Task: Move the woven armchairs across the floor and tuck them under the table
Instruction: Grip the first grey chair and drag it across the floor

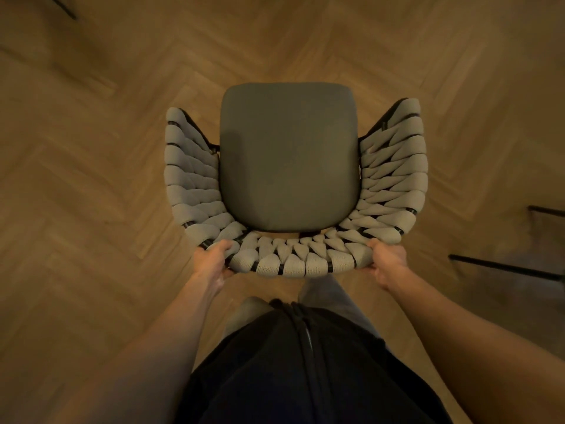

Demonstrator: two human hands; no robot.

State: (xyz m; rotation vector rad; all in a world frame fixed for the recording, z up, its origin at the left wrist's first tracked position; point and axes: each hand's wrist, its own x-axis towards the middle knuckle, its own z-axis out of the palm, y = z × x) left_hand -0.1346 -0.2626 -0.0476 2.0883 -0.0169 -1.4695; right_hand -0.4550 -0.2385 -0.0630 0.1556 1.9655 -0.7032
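Both hands grip woven armchair (pixel 290 185) backrest | left hand (pixel 212 260), right hand (pixel 388 261) | fingers curled tight (rim corners)

Armchair (pixel 293 261) light grey woven bands on black frame; seat cushion (pixel 289 154) dark grey, maybe greenish; floor (pixel 91 148) brown herringbone wood.

Woven cord armchair (pixel 293 264), matt cloth cushion (pixel 289 154), wood floor (pixel 76 179)

Herringbone wood floor (pixel 91 154); thin black legs (pixel 504 266) at right, possibly furniture.
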